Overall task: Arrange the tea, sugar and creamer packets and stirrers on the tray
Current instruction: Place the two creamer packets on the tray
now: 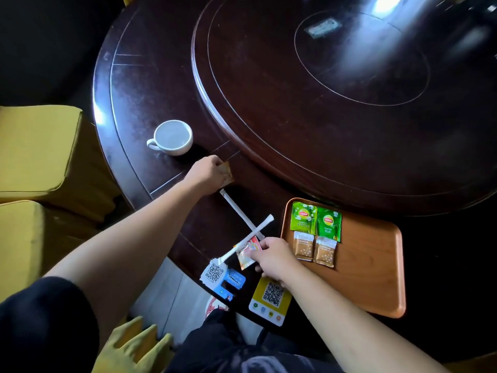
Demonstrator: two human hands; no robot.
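We noted a dark round wooden desk (150, 84) with a raised turntable (336, 117) in its middle. An orange tray (376, 265) sat at the near right edge of the desk. On its left part lay four packets in two rows: two green tea packets (303, 217) (328, 224) side by side, touching, and directly below them two brown-and-white packets (304, 245) (325, 251), each overlapping the lower edge of the green one above. The rest of the tray was bare wood.

Left hand (208, 172) reached out over the desk, near a white cup (172, 137); its grip was closed on a small brown packet (226, 170), only a corner of which showed past the fingers. Whether that packet was lifted or touching the desk, we could not tell.

Right hand (271, 255) sat just left of the tray, its grip pinched on a red-and-white packet (248, 251) low over the desk.

Two white paper-wrapped stirrers (236, 211) (251, 238) lay crossed on the desk between the hands, off the tray; the second one passed over the red-and-white packet.

At the near desk edge were a blue-and-white QR card (216, 273) and a yellow QR card (271, 300). Yellow chair cushions (40, 149) stood to the left.
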